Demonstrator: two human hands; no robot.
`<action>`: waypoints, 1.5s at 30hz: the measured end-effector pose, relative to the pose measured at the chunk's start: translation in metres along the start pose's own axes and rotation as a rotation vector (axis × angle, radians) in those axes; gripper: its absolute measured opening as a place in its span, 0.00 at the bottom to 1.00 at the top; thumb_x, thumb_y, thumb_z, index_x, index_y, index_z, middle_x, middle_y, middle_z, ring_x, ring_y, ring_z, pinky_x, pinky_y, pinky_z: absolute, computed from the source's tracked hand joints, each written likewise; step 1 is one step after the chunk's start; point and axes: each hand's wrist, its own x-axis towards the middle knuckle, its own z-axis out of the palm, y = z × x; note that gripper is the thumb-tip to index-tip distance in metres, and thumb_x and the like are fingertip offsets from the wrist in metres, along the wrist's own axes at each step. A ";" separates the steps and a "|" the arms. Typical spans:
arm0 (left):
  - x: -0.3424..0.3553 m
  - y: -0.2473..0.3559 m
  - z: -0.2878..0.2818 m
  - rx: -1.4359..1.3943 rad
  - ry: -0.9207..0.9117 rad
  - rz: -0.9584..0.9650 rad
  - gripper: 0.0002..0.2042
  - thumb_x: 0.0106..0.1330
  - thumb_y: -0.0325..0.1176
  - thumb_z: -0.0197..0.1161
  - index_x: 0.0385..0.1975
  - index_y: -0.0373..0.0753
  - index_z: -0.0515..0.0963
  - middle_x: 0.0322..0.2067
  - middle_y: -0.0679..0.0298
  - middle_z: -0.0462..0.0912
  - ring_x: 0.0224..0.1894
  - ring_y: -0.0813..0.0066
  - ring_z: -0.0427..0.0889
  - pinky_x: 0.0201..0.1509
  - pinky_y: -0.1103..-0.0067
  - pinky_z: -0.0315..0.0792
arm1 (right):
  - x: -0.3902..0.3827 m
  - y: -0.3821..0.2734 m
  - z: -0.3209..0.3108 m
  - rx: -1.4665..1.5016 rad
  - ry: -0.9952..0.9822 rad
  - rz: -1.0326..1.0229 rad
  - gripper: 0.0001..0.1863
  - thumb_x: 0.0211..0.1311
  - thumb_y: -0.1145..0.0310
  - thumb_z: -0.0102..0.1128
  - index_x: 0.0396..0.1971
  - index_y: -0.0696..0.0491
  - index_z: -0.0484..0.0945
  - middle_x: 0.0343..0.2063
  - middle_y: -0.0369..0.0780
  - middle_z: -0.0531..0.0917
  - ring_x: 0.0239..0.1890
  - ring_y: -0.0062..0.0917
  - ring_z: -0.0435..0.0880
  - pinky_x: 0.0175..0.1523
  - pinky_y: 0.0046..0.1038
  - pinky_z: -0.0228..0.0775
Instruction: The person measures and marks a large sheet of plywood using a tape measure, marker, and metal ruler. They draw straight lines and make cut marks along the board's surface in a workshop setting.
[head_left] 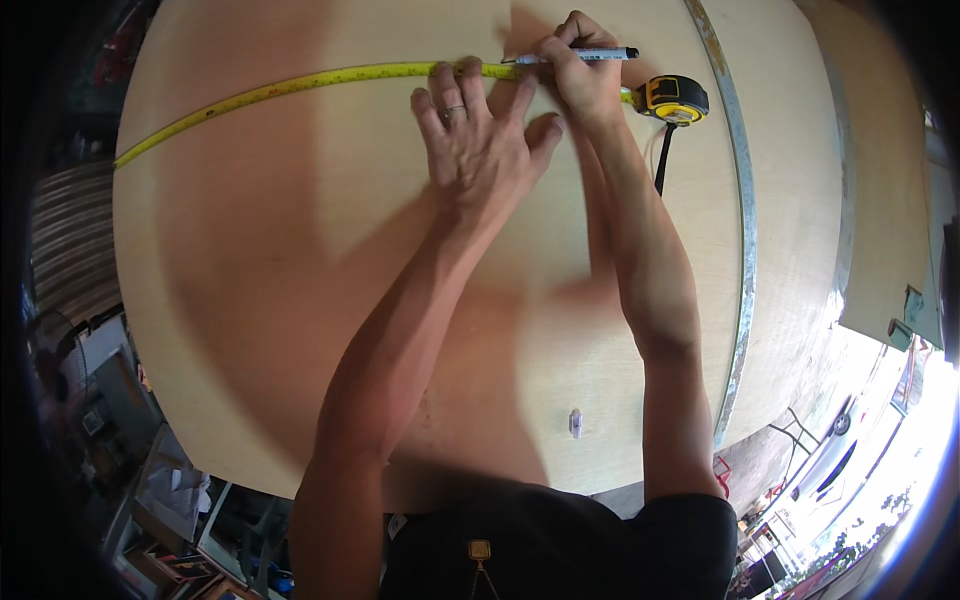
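Workshop setting, clutter and shelving at the lower left, bright daylight and a parked vehicle at the lower right. Large pale plywood sheet [300, 300] fills most of the view, lying flat like a table top; a long metal straightedge [745, 230] lies across its right side, and a small white piece [575, 422] sits near the close edge. Yellow tape measure blade [270, 90] is drawn out across the far part of the sheet from the left edge to the yellow-and-black tape case [675, 98], which rests on the sheet at the right with its black strap trailing toward the person. Left hand [480, 135] lies flat, fingers spread, fingertips pressing the blade onto the wood; it grips nothing. Right hand [580, 70] is closed around a white marker pen [585, 55], the pen lying nearly level with its tip pointing left, at or just above the blade beside the left fingertips. Whether the tip touches the wood cannot be told. Judgement on progress: tape laid and pinned, measuring apparently done; no mark visible on the sheet, so marking seems in hand or not yet made. No cut seen.
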 end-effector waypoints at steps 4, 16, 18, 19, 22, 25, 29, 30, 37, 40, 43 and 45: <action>0.000 -0.001 0.001 -0.005 0.076 0.025 0.25 0.55 0.56 0.62 0.49 0.50 0.75 0.51 0.51 0.63 0.58 0.49 0.56 0.59 0.53 0.52 | 0.000 0.002 0.001 0.031 0.007 -0.021 0.08 0.51 0.82 0.55 0.16 0.57 0.68 0.18 0.37 0.77 0.22 0.16 0.75 0.27 0.18 0.67; 0.000 0.003 0.001 -0.006 0.040 0.023 0.26 0.56 0.55 0.61 0.52 0.50 0.74 0.53 0.50 0.61 0.60 0.49 0.55 0.60 0.52 0.52 | 0.000 0.001 -0.002 0.019 -0.013 -0.031 0.10 0.52 0.82 0.54 0.16 0.57 0.67 0.17 0.36 0.75 0.20 0.15 0.73 0.26 0.18 0.66; 0.000 0.002 0.002 0.005 0.066 0.034 0.25 0.55 0.56 0.62 0.50 0.49 0.76 0.52 0.50 0.62 0.59 0.49 0.56 0.59 0.53 0.53 | 0.000 0.002 -0.003 0.029 -0.018 -0.036 0.10 0.52 0.82 0.54 0.16 0.57 0.66 0.16 0.36 0.75 0.20 0.15 0.73 0.26 0.18 0.66; 0.000 0.002 0.003 0.008 0.067 0.035 0.26 0.55 0.56 0.62 0.50 0.49 0.76 0.52 0.50 0.62 0.59 0.49 0.56 0.59 0.53 0.53 | 0.000 0.001 -0.003 0.013 -0.020 -0.037 0.10 0.52 0.82 0.54 0.15 0.57 0.66 0.16 0.36 0.75 0.20 0.15 0.73 0.26 0.18 0.66; 0.000 0.002 0.003 0.013 0.066 0.036 0.26 0.55 0.56 0.62 0.50 0.49 0.76 0.52 0.50 0.62 0.59 0.49 0.56 0.59 0.53 0.52 | 0.000 0.000 -0.002 0.006 -0.014 -0.036 0.10 0.52 0.82 0.55 0.15 0.57 0.66 0.16 0.36 0.75 0.19 0.15 0.72 0.25 0.18 0.65; 0.000 0.003 0.004 0.011 0.067 0.038 0.26 0.56 0.57 0.61 0.50 0.49 0.76 0.52 0.50 0.63 0.59 0.48 0.56 0.60 0.53 0.52 | 0.001 0.000 -0.004 0.001 -0.016 -0.034 0.10 0.52 0.82 0.55 0.15 0.57 0.66 0.16 0.36 0.74 0.19 0.15 0.72 0.25 0.18 0.65; 0.001 0.004 0.003 0.017 0.057 0.032 0.25 0.56 0.57 0.61 0.50 0.50 0.76 0.52 0.50 0.63 0.59 0.49 0.56 0.60 0.52 0.52 | -0.002 0.003 -0.003 -0.040 -0.002 -0.074 0.09 0.51 0.80 0.53 0.17 0.55 0.66 0.14 0.35 0.73 0.17 0.15 0.71 0.21 0.19 0.65; 0.000 0.003 0.003 0.017 0.060 0.032 0.25 0.56 0.57 0.61 0.50 0.50 0.76 0.52 0.50 0.63 0.59 0.49 0.56 0.60 0.53 0.52 | -0.003 0.001 -0.002 -0.024 -0.005 -0.055 0.09 0.51 0.81 0.53 0.17 0.55 0.66 0.14 0.35 0.73 0.17 0.15 0.71 0.21 0.18 0.64; 0.000 0.003 0.004 0.024 0.080 0.038 0.25 0.56 0.57 0.61 0.50 0.49 0.76 0.51 0.50 0.63 0.59 0.49 0.56 0.59 0.53 0.53 | -0.003 -0.003 0.000 -0.003 0.000 -0.031 0.09 0.50 0.82 0.52 0.16 0.55 0.66 0.14 0.35 0.73 0.16 0.14 0.70 0.20 0.18 0.63; 0.000 0.005 0.000 0.001 0.020 0.022 0.27 0.58 0.56 0.60 0.55 0.51 0.72 0.53 0.50 0.61 0.61 0.48 0.55 0.61 0.50 0.52 | -0.003 0.003 -0.002 -0.022 -0.013 -0.081 0.09 0.54 0.79 0.54 0.17 0.55 0.67 0.14 0.35 0.73 0.16 0.14 0.69 0.20 0.18 0.62; 0.000 0.005 -0.002 -0.005 -0.017 0.011 0.27 0.59 0.55 0.60 0.57 0.52 0.70 0.55 0.51 0.60 0.62 0.47 0.55 0.61 0.49 0.51 | 0.000 0.003 -0.006 -0.034 -0.019 -0.054 0.09 0.53 0.80 0.55 0.17 0.57 0.68 0.16 0.36 0.75 0.18 0.15 0.71 0.23 0.18 0.63; -0.001 0.004 -0.001 -0.007 -0.016 0.009 0.27 0.59 0.55 0.60 0.57 0.52 0.70 0.55 0.51 0.60 0.62 0.47 0.55 0.61 0.49 0.51 | 0.001 0.000 -0.006 -0.027 0.007 -0.020 0.08 0.52 0.80 0.57 0.17 0.58 0.69 0.17 0.37 0.77 0.19 0.15 0.73 0.25 0.18 0.64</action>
